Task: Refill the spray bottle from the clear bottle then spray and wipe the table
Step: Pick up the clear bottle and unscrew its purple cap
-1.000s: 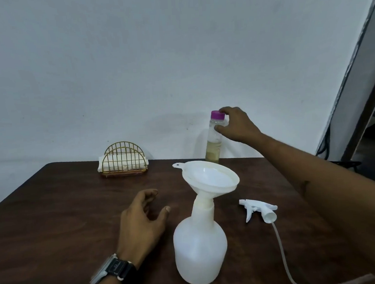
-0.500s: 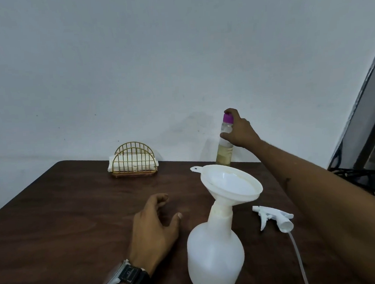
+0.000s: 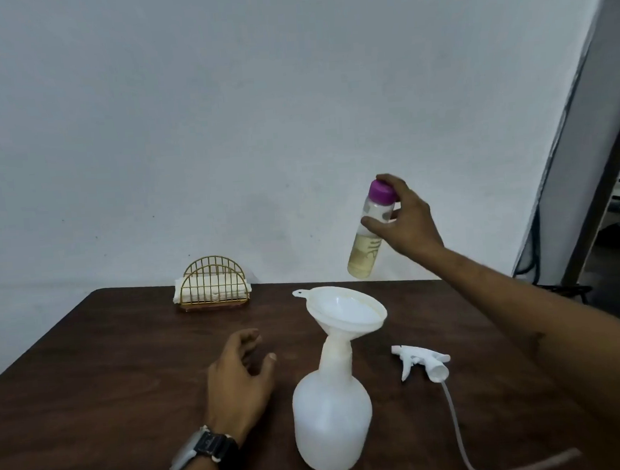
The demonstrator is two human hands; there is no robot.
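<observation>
- The spray bottle [image 3: 332, 416] was seen standing upright on the table [image 3: 92, 397] directly beneath the funnel [image 3: 347, 311], which was seated in its neck. How full it was could not be made out through the white wall.
- The left hand [image 3: 238, 379] was rested on the table to the left of the funnel, fingers loosely curled and nothing held.
- The trigger head [image 3: 420, 364] was laid on its side to the right of the funnel, with its tube [image 3: 458, 430] trailing nearer.
- The clear bottle [image 3: 366, 253] was held in the air above and just beyond the funnel, gripped round its upper part by the right hand [image 3: 407, 224].
- Its long axis was near upright, with the purple cap [image 3: 382, 192] uppermost and leaning right, and the base aimed down toward the funnel.
- The cap was still on, so uncapping was judged necessary before any pour; only the left hand was free.
- The fingers behind the clear bottle were hidden.
</observation>
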